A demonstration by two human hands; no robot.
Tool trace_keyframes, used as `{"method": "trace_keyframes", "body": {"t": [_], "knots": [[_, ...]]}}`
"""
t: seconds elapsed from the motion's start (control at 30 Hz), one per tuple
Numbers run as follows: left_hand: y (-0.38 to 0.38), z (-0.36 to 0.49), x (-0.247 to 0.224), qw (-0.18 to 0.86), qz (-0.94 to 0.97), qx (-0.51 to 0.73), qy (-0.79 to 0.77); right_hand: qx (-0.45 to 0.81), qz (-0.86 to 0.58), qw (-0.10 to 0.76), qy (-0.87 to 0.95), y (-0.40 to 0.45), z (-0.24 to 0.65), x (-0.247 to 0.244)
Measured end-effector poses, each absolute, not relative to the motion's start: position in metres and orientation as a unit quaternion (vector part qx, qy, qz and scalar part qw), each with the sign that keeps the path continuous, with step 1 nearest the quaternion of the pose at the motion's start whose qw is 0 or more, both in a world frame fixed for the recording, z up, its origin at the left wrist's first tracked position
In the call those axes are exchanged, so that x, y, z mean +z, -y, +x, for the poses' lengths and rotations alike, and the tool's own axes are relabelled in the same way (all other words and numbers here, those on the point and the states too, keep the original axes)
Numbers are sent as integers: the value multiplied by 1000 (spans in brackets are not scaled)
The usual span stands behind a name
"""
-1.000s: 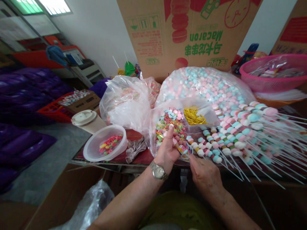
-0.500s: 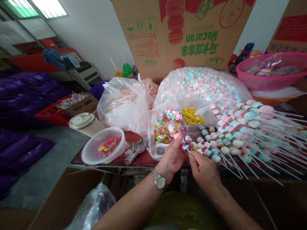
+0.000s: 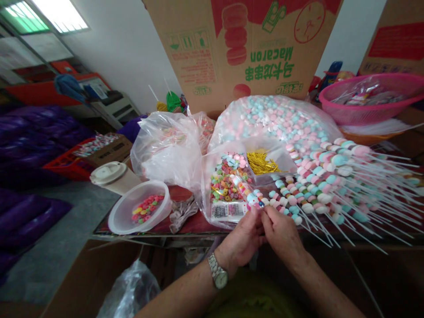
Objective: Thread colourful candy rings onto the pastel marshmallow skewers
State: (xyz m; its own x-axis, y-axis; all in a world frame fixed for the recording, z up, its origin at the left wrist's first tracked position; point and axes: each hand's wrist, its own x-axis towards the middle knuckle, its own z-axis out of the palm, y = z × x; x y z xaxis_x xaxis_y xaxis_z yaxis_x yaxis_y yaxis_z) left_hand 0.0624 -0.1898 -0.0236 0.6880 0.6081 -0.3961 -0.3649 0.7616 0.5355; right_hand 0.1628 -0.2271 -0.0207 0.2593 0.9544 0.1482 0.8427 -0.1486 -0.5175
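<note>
So our left hand (image 3: 240,240) and right hand (image 3: 281,232) are pinching a candy skewer (image 3: 247,192) together, and it runs up across a clear plastic bag (image 3: 207,207).

Worktop (image 3: 185,193) front left: plastic tub (image 3: 139,207), takeaway cup (image 3: 114,176) just behind it
Worktop right: candy skewers (image 3: 331,194), tips past the front edge
Worktop back: bag of marshmallows (image 3: 271,119), before cardboard carton (image 3: 232,53)
Back right corner: plastic basket (image 3: 371,99)
</note>
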Motion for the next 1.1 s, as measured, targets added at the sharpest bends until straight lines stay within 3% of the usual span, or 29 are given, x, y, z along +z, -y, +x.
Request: {"method": "trace_keyframes", "body": {"t": [0.2, 0.3, 0.47, 0.63, 0.73, 0.83, 0.9, 0.97, 1.1], "knots": [[151, 56, 0, 850, 191, 401, -281, 122, -671, 349, 642, 235, 160, -21], [150, 61, 9, 828, 196, 431, -300, 94, -679, 320, 654, 236, 154, -23], [170, 77, -9, 832, 196, 384, -350, 80, -746, 211, 627, 225, 140, -22], [186, 51, 2, 773, 423, 285, -378, 113, -720, 235, 644, 221, 150, -19], [187, 7, 46, 666, 682, 83, -291, 173, -666, 292, 664, 227, 176, -7], [172, -23, 83, 447, 829, 111, -317, 202, -609, 290, 710, 231, 200, 19], [158, -25, 88, 368, 873, 123, -295, 199, -573, 266, 749, 229, 207, 36], [150, -17, 76, 367, 892, 115, -238, 182, -540, 242, 785, 223, 208, 49], [154, 6, 36, 494, 823, 141, -242, 151, -508, 191, 826, 208, 207, 51]]}}
